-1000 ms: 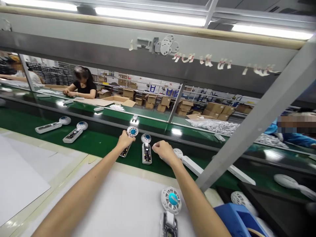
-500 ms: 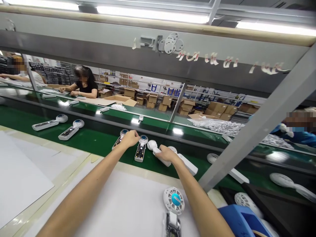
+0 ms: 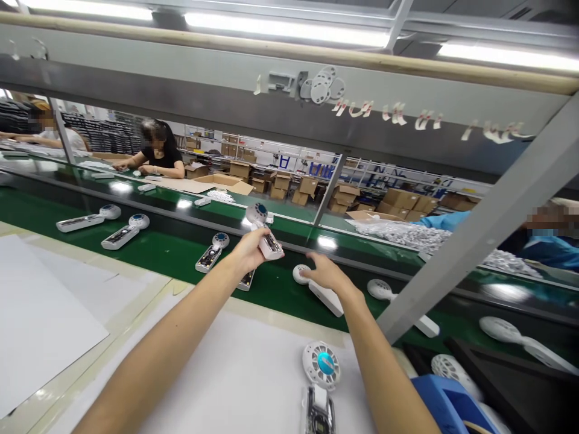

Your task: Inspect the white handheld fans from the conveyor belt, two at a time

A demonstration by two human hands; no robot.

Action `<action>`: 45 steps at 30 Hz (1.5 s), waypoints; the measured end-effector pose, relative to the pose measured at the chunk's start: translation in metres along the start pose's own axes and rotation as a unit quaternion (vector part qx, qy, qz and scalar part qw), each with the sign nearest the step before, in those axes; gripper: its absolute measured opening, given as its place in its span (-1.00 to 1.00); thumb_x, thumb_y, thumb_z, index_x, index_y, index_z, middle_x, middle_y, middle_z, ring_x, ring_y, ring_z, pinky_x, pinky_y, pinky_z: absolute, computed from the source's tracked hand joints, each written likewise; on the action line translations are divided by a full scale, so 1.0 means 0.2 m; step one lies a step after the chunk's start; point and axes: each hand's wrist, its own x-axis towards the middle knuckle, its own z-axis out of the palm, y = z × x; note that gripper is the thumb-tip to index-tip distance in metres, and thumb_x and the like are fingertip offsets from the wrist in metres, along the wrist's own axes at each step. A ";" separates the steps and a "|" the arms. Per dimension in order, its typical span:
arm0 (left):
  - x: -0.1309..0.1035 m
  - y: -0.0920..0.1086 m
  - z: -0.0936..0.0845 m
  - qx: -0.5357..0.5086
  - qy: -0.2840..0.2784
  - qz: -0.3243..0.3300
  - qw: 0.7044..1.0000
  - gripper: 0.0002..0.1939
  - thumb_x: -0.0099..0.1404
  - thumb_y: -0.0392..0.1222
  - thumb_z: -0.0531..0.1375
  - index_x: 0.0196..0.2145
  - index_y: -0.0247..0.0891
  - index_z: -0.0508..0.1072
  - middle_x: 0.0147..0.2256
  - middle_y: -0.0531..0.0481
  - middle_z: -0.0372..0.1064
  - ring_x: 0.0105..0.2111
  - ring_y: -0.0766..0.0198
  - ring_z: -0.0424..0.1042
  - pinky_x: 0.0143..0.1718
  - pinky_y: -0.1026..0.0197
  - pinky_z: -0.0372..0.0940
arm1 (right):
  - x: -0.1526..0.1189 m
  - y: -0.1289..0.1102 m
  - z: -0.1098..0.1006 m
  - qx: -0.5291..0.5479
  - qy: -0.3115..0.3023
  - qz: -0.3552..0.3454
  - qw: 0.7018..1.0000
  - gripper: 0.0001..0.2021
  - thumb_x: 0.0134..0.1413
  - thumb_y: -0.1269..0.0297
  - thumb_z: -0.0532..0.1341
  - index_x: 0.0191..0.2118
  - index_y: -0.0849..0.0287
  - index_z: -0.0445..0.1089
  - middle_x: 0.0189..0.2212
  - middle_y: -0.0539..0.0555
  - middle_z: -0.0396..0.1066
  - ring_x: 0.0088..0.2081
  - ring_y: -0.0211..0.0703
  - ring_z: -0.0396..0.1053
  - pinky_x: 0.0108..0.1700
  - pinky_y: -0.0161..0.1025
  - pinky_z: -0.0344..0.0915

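My left hand is closed around the handle of a white handheld fan, lifted above the green conveyor belt. Its handle is uncovered, showing the circuit board, and its round head tilts up and away. Beneath that hand a second uncovered fan lies partly hidden on the belt. Just left of it rests another uncovered fan. My right hand hovers with thumb and fingers apart over a white fan lying with its plain side up. Whether the thumb touches the fan head I cannot tell.
On the white work surface lies a fan with a blue hub. A blue holder and black tray stand at right. A slanted metal post crosses the right side. Co-workers sit beyond the green belt.
My left hand has taken hold of a fan and raised it. My right hand has let go of a fan and moved right, opening over another. The fans on the belt have shifted slightly left.
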 end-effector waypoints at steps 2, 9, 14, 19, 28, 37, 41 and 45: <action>-0.04 0.07 0.00 -0.027 0.012 0.018 0.999 -0.98 0.37 -0.31 0.06 -0.23 -0.27 0.27 -0.40 -0.08 0.42 -0.39 0.12 0.53 -0.24 -0.13 0.50 | 0.04 0.09 0.04 -0.060 -0.051 0.091 0.993 -0.35 -0.02 0.29 0.41 0.21 0.24 0.28 0.25 0.35 0.17 0.20 0.26 0.23 0.19 0.17 0.20; -0.14 0.18 0.03 -0.083 0.068 0.099 0.989 -0.95 0.38 -0.28 0.04 -0.27 -0.25 0.29 -0.43 -0.01 0.38 -0.44 0.20 0.48 -0.30 0.00 0.50 | 0.13 0.23 0.15 -0.082 -0.105 0.174 0.976 -0.62 0.23 0.21 0.27 0.11 0.23 0.33 0.05 0.17 0.35 0.03 0.00 0.37 0.06 0.06 0.35; -0.20 0.21 0.06 -0.085 0.056 0.121 0.987 -0.92 0.32 -0.26 0.07 -0.34 -0.28 0.30 -0.46 -0.02 0.36 -0.47 0.23 0.46 -0.41 0.15 0.47 | 0.15 0.21 0.15 0.064 -0.050 0.166 0.983 -0.69 0.30 0.14 0.21 0.01 0.26 0.38 -0.07 0.13 0.41 -0.11 -0.10 0.43 -0.07 -0.07 0.42; -0.25 0.20 0.09 -0.072 0.023 0.139 0.987 -0.86 0.17 -0.44 0.11 -0.32 -0.27 0.26 -0.42 -0.04 0.39 -0.36 0.13 0.54 -0.27 -0.01 0.52 | 0.11 0.12 0.10 0.306 -0.031 0.129 0.943 -0.66 0.36 0.05 0.12 -0.10 0.28 0.38 -0.31 0.05 0.43 -0.40 -0.29 0.40 -0.35 -0.28 0.41; -0.29 0.21 0.06 0.070 -0.120 0.208 0.968 -0.44 0.08 -0.46 0.20 0.03 -0.18 0.19 -0.11 -0.08 0.40 -0.23 0.09 0.55 -0.31 -0.03 0.54 | -0.09 -0.19 -0.09 0.557 0.080 -0.118 0.818 -0.58 -0.01 0.33 0.18 0.02 0.10 0.21 -0.21 0.01 0.45 -0.37 -0.22 0.47 -0.35 -0.22 0.52; -0.36 0.20 0.08 0.148 -0.245 0.226 0.931 -0.17 0.06 -0.37 0.28 0.21 -0.14 -0.02 -0.22 -0.01 0.44 -0.37 0.18 0.54 -0.34 0.10 0.47 | -0.29 -0.32 -0.17 0.582 0.073 -0.252 0.770 -0.43 -0.01 0.30 0.27 0.14 0.02 0.13 -0.20 -0.03 0.43 -0.32 -0.15 0.51 -0.34 -0.11 0.58; -0.35 0.19 0.07 0.153 -0.282 0.222 0.920 -0.13 0.09 -0.36 0.26 0.25 -0.16 -0.10 -0.31 -0.01 0.49 -0.43 0.17 0.53 -0.34 0.09 0.46 | -0.34 -0.34 -0.17 0.576 0.037 -0.272 0.770 -0.44 0.06 0.30 0.26 0.17 0.01 0.11 -0.25 -0.02 0.46 -0.36 -0.15 0.50 -0.38 -0.16 0.53; -0.35 0.19 0.07 0.145 -0.297 0.226 0.916 -0.13 0.10 -0.36 0.26 0.25 -0.17 -0.12 -0.30 -0.04 0.51 -0.42 0.14 0.54 -0.34 0.08 0.46 | -0.35 -0.35 -0.16 0.578 0.008 -0.280 0.766 -0.44 0.07 0.31 0.26 0.18 0.02 0.09 -0.25 0.00 0.48 -0.36 -0.14 0.50 -0.38 -0.19 0.51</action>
